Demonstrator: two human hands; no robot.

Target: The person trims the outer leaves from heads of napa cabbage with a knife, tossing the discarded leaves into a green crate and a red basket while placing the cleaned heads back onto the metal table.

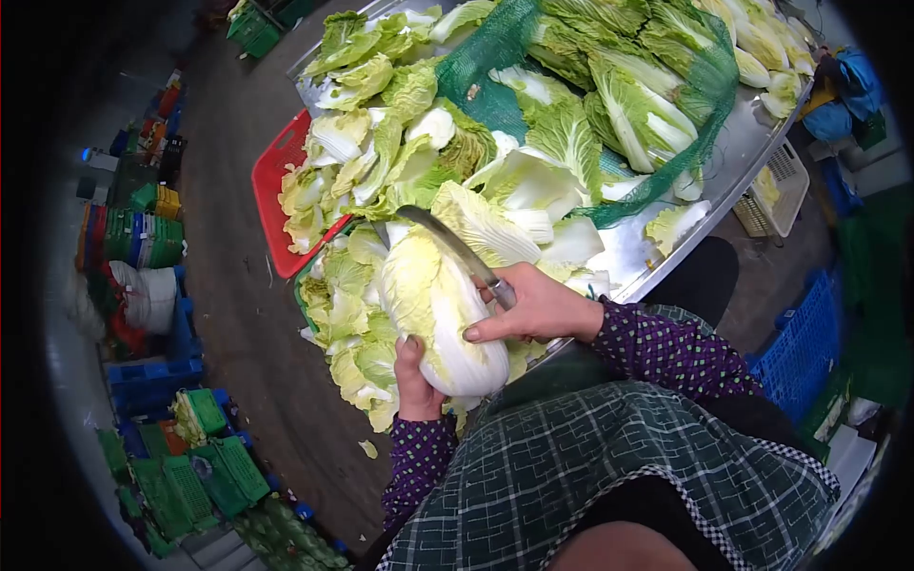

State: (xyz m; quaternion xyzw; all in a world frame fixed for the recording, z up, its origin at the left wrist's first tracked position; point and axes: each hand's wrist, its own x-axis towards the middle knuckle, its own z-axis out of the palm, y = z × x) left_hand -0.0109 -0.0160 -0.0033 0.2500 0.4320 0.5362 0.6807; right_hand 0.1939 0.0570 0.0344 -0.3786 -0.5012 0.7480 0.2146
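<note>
A trimmed napa cabbage (pixel 440 319) lies tilted between my two hands, its pale base toward me. My left hand (pixel 417 379) grips it from the left and below, the thumb pressed against its side. In my right hand (pixel 543 303) is a curved knife (pixel 460 249), its blade pointing up and left above the cabbage. The right thumb rests on the cabbage's white stem. Loose cabbage leaves (pixel 357 352) lie heaped below and beyond it. Farther back, whole green cabbages (pixel 638 105) sit in a green mesh net (pixel 487 67).
A metal table (pixel 657 257) carries the net and leaves. At its left edge stands a red crate (pixel 276 195) with leaves. A cream basket (pixel 785 195) and a blue pallet (pixel 804 347) are to the right. Green crates (pixel 228 471) stand along the left side of the floor.
</note>
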